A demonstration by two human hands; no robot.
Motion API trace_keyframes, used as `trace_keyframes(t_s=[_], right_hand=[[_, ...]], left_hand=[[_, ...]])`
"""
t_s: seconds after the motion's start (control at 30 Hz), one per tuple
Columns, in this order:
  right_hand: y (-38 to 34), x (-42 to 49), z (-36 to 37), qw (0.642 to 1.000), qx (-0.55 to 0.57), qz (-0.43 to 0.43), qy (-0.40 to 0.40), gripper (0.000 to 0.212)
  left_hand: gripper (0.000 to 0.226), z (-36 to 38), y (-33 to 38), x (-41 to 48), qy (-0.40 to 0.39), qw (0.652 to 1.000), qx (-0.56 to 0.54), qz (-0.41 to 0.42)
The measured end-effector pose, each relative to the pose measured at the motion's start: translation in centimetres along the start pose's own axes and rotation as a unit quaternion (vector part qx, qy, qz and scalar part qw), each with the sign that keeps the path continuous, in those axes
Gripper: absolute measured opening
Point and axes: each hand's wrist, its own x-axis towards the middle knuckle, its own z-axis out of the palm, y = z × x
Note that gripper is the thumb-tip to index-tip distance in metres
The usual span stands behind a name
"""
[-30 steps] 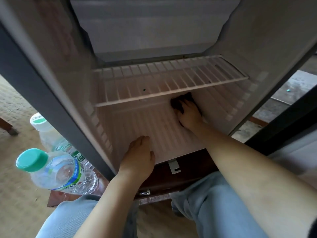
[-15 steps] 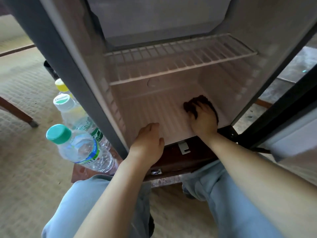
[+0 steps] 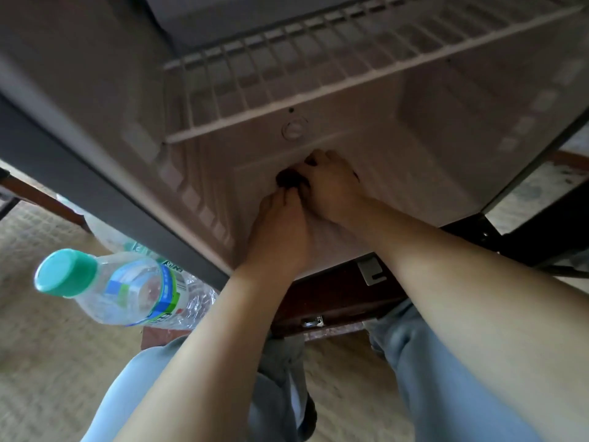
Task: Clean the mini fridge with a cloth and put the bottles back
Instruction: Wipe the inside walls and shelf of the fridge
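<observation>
Right hand grips crumpled dark cloth; left hand touches it, grip unclear.

The cloth lies almost wholly hidden under the right hand, so whether those fingers grip it or only press it cannot be told. A second bottle is mostly covered by the mini fridge side wall, and the wire shelf runs off the upper and right edges
</observation>
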Motion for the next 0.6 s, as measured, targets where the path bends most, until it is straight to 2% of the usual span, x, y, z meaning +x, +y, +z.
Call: trace_keyframes(t_s=[0.07, 0.13, 0.2, 0.23, 0.3, 0.37, 0.43, 0.53, 0.6], right_hand=[[0.5, 1.0, -0.6, 0.998, 0.034, 0.041, 0.024, 0.040], [1.0, 2.2, -1.6, 0.989, 0.063, 0.096, 0.091, 0.044], [1.7, 2.8, -2.8, 0.980, 0.017, 0.132, 0.147, 0.049], [2.1, 2.9, -3.1, 0.979, -0.026, 0.140, 0.146, 0.051], [3.1, 2.7, -3.2, 0.985, -0.066, 0.146, 0.065, 0.059], [3.7, 2.3, -3.2, 0.990, -0.031, 0.135, -0.039, 0.066], [4.2, 2.0, -4.0, 0.987, -0.006, 0.115, -0.110, 0.067], [4.9, 1.7, -6.2, 0.985, 0.005, 0.059, -0.161, 0.058], [5.3, 1.5, -6.7, 0.987, 0.020, 0.052, -0.152, 0.046]], left_hand=[[0.045, -0.4, -0.4, 0.1, 0.002, 1.000, 0.009, 0.003], [0.050, -0.7, -0.6, 0.1, -0.004, 1.000, 0.001, -0.004], [0.053, -0.7, -0.5, 0.2, -0.013, 1.000, -0.005, -0.010], [0.053, -0.7, -0.4, 0.3, -0.014, 1.000, -0.003, -0.010], [0.053, -0.7, -0.1, 0.4, -0.011, 1.000, 0.004, -0.005], [0.054, -0.9, 0.1, 0.6, -0.004, 1.000, 0.005, -0.001], [0.053, -1.1, 0.2, 0.8, 0.006, 1.000, 0.003, 0.001], [0.054, -1.2, 0.7, 0.8, 0.009, 1.000, -0.007, -0.002], [0.054, -1.1, 1.1, 0.9, 0.011, 1.000, -0.016, -0.017]])
